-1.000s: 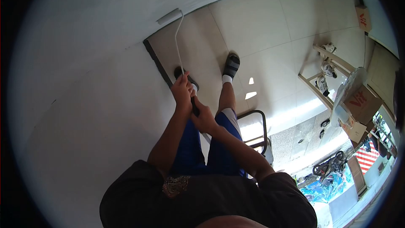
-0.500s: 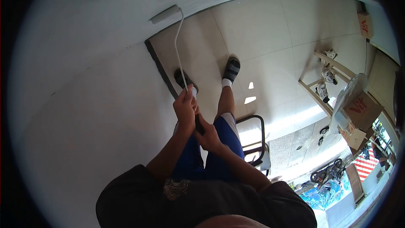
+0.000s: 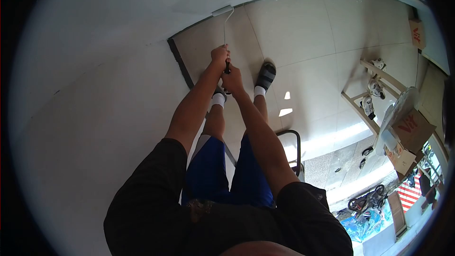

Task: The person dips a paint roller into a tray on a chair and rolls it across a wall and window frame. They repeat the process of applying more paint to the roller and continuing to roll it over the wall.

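Both of my arms reach out toward the wall with a paint roller [image 3: 222,11]. My left hand [image 3: 220,54] is closed round the upper part of the roller's handle, near the thin metal rod. Just below it, my right hand [image 3: 232,79] grips the dark handle [image 3: 227,68]. The roller's pale sleeve lies against the white wall [image 3: 142,4], low down near the floor edge.
A tiled floor [image 3: 303,33] meets the wall along a dark skirting strip [image 3: 179,61]. My sandalled feet stand below my hands. At the right are a wooden rack [image 3: 360,109] with shoes, cardboard boxes [image 3: 411,130], and a chair frame [image 3: 298,147] beside my leg.
My arms have stretched forward, and both hands have moved up the view with the roller. The roller head has shifted right along the wall, closer to the floor edge.
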{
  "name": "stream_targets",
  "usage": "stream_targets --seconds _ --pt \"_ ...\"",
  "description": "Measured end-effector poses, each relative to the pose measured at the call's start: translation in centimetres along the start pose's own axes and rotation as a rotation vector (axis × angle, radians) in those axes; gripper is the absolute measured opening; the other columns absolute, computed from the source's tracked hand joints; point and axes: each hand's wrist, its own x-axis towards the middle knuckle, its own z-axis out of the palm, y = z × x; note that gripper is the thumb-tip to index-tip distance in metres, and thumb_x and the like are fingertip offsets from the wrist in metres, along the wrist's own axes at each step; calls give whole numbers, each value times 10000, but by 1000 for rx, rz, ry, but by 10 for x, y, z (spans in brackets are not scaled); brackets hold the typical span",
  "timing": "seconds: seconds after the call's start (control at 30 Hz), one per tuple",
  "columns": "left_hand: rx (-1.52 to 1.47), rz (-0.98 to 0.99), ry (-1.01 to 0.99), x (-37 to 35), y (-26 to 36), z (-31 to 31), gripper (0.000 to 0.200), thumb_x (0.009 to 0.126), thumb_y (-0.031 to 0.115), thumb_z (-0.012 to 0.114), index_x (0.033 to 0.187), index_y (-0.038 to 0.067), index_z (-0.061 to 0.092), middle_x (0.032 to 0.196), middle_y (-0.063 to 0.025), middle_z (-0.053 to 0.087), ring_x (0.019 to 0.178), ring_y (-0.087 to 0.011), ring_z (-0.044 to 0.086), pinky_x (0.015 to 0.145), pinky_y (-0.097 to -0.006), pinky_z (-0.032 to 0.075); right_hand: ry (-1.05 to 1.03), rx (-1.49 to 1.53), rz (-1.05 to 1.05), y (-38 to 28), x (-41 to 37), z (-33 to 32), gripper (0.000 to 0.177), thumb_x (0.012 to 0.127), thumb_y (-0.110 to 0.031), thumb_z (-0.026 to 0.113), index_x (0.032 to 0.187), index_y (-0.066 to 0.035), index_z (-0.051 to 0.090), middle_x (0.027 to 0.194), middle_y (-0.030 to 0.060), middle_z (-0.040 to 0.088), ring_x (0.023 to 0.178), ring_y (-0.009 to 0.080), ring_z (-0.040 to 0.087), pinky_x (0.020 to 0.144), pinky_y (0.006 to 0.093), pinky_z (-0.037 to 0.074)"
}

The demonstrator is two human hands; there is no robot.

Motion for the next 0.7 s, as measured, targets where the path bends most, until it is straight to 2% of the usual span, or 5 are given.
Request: stream_targets --seconds 0.13,0.33,0.47,0.57,0.7 --pt "-168 -24 -132 -33 -11 23 295 957 299 566 1234 198 565 703 17 550 546 -116 499 489 -283 392 -158 218 144 -45 -36 -58 318 805 -83 597 1098 39 576 585 70 565 413 130 539 393 287 412" --pt "-72 124 -100 -290 11 96 394 1039 243 428 1414 122 410 640 38 377 527 -75 360 499 -245 350 -106 -28 -108 -114 -190 -127 606 812 -72 611 1382 36 435 758 89 626 595 83 574 549 233 458" --pt "-78 135 -99 -362 24 109 390 1035 242 443 1400 105 423 635 47 316 527 -68 292 486 -237 323 -210 96 106 -153 -239 -143 645 813 -68 618 1402 62 391 790 105 633 603 86 577 567 238 466" --pt "-124 136 -73 -289 20 104 323 1013 242 493 1309 112 505 638 54 362 525 -63 358 471 -235 334 -155 -19 -41 -126 -184 -127 628 814 -64 614 1392 61 403 785 123 639 548 105 574 554 243 465" --pt "-75 31 -40 -56 6 43 252 970 252 559 1203 156 575 642 54 439 502 -83 416 453 -250 361 -133 118 51 -43 -31 -53 289 780 -58 605 1038 63 563 617 113 599 463 182 592 437 320 456"
